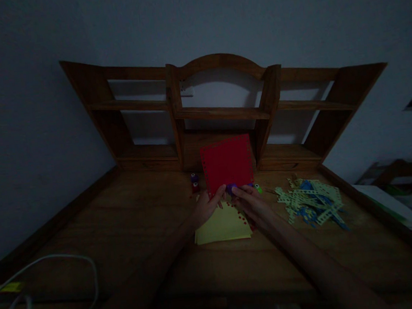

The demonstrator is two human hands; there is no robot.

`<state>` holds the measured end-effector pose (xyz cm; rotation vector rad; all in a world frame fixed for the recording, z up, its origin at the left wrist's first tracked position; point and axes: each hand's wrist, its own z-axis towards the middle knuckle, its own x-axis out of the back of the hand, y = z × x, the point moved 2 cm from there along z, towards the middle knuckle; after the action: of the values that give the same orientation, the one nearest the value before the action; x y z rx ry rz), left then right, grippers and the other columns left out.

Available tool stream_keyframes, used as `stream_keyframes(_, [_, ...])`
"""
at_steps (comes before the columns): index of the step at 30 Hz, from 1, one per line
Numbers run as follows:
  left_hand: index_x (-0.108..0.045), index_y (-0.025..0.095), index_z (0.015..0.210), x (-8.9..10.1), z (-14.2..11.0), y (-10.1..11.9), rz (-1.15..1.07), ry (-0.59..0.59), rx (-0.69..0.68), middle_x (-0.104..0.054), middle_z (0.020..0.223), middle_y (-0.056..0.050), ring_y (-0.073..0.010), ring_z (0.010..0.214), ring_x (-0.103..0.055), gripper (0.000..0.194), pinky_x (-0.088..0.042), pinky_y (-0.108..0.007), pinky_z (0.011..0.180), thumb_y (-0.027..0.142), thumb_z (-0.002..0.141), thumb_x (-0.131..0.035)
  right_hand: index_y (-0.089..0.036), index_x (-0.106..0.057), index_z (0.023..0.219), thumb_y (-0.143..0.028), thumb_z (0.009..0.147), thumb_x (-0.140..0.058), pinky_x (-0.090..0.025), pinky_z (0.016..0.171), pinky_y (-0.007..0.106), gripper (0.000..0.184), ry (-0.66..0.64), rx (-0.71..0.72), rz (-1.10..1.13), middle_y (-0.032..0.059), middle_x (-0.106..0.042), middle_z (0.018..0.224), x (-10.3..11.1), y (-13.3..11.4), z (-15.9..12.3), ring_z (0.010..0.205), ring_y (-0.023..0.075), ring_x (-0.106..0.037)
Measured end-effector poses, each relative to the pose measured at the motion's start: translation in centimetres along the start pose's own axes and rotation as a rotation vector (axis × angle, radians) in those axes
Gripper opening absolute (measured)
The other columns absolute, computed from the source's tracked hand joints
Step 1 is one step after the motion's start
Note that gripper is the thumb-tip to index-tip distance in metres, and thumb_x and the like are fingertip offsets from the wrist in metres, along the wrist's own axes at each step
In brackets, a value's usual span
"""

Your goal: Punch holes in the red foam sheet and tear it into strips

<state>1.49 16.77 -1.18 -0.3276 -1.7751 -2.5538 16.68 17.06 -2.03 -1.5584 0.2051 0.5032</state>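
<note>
A red sheet of paper [227, 164] stands tilted up in front of me, with small holes punched along its edges. My left hand [207, 206] is closed on its lower left edge. A small purple craft punch [231, 189] sits at the sheet's bottom edge, gripped by my right hand [250, 201], thumb on top. Beneath both hands lies a stack of yellow paper [221, 226], sprinkled with small red punched bits. Beyond my left hand are a purple punch [194, 177] and a red punch [195, 187]. A green punch [258, 188] shows just past my right hand.
Punched yellow-green and blue paper strips [313, 202] lie heaped on the right of the wooden desk [125, 219]. A wooden shelf unit [224, 112] stands at the back. A white cable [66, 255] loops at the lower left. The room is dim.
</note>
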Motion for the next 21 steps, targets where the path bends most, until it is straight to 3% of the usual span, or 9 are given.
stream_keyframes(8, [-0.053,0.019,0.066,-0.06,0.02,0.31,-0.014,0.008,-0.008,-0.054,0.064,0.000,-0.0130,0.057,-0.052,0.041,-0.045,-0.023,0.055,0.054,0.086,-0.046,-0.020,-0.067,0.069,-0.031,0.068,-0.077,-0.043,0.053,0.023,0.015,-0.069,-0.021,0.049,-0.0027,-0.064,0.065,-0.09,-0.07,0.16,0.054,0.0097,-0.054])
stream_keyframes(21, [-0.049,0.018,0.066,-0.05,0.15,-0.46,0.051,-0.029,-0.005,-0.049,0.061,0.002,-0.0115,0.056,-0.050,0.044,-0.043,-0.022,0.053,0.055,0.088,-0.041,-0.017,-0.066,0.069,-0.031,0.070,-0.077,-0.038,0.051,0.022,0.017,-0.075,-0.052,0.051,-0.0018,-0.062,0.062,0.06,0.14,0.23,0.052,0.0087,-0.050])
